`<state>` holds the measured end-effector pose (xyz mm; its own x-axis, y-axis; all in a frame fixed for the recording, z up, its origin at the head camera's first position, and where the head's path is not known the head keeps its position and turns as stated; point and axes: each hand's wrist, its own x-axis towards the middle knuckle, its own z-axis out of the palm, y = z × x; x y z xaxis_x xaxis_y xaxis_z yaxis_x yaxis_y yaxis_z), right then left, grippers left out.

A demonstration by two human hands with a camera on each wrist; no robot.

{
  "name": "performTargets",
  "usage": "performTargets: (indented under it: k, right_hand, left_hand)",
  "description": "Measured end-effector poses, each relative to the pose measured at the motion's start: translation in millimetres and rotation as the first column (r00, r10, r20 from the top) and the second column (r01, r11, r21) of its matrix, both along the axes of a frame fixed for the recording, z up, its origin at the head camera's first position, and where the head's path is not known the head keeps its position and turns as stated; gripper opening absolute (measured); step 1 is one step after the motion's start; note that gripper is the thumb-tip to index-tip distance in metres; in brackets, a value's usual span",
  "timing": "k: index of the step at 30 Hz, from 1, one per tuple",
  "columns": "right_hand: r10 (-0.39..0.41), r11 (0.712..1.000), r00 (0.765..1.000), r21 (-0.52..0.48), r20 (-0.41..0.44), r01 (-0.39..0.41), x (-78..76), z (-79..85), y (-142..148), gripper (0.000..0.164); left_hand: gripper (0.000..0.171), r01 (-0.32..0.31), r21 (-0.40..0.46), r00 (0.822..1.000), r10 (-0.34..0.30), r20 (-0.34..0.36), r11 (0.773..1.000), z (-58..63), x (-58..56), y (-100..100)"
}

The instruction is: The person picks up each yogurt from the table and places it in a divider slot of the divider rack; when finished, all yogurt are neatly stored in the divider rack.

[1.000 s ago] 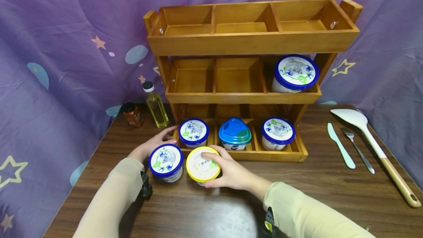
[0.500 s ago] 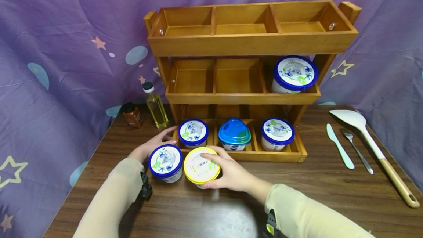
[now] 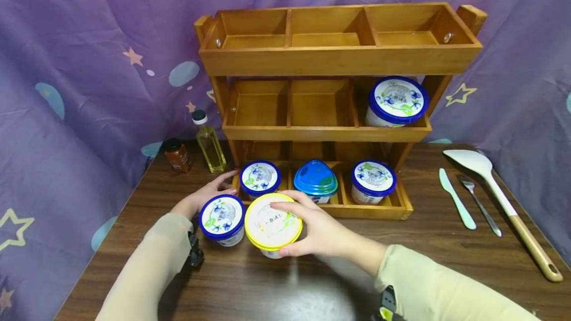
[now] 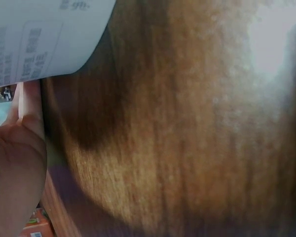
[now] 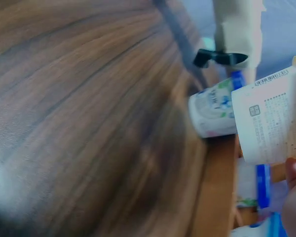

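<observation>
Head: right hand point(image 3: 318, 229) grips yellow-lidded tub point(image 3: 273, 222), held in front of wooden rack point(image 3: 325, 134), above bench point(image 3: 250, 291); left hand point(image 3: 206, 197), fingers extended, not gripping, at rack's lower-left end, blue-lidded tub point(image 3: 221, 217) just beside. Left wrist: palm visible, fingertips hidden behind tub wall. Right wrist: yellow-lidded tub's printed side, fingers on it.

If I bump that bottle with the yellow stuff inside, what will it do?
The bottle would probably tip, since it is tall and narrow. Its sides look smooth, so they might feel slippery. A dark cap is on top, so the yellow liquid would likely stay in.
</observation>
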<state>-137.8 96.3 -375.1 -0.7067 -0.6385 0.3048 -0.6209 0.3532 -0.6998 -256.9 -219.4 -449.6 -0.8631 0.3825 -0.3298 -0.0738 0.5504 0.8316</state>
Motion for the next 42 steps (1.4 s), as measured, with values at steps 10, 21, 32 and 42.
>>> performTargets:
  k: [10,21,32,42]
  right_hand:
    - [-0.021,1.0,0.997,-0.015,-0.069,0.02,-10.5,45.5,22.1,0.079]
    - [-0.145,0.988,0.972,-0.08,-0.185,0.132,-42.7,89.7,51.1,0.079]
    - [-0.299,0.945,0.926,-0.203,-0.23,0.255,-61.4,111.6,65.0,0.075]
    - [-0.426,0.893,0.854,-0.292,-0.299,0.343,-72.8,106.9,58.7,0.079]
  left_hand:
    - [0.066,0.03,0.019,1.0,-0.03,-0.009,0.999,-2.1,-1.8,-1.9]
    - [0.068,0.024,-0.013,1.0,-0.024,0.002,1.0,-2.8,-1.5,-2.5]
    - [0.069,0.016,-0.012,1.0,-0.016,0.005,1.0,-2.0,-1.7,-2.9]
    - [0.069,0.017,-0.02,1.0,-0.017,-0.004,1.0,-1.3,-0.7,-1.8]
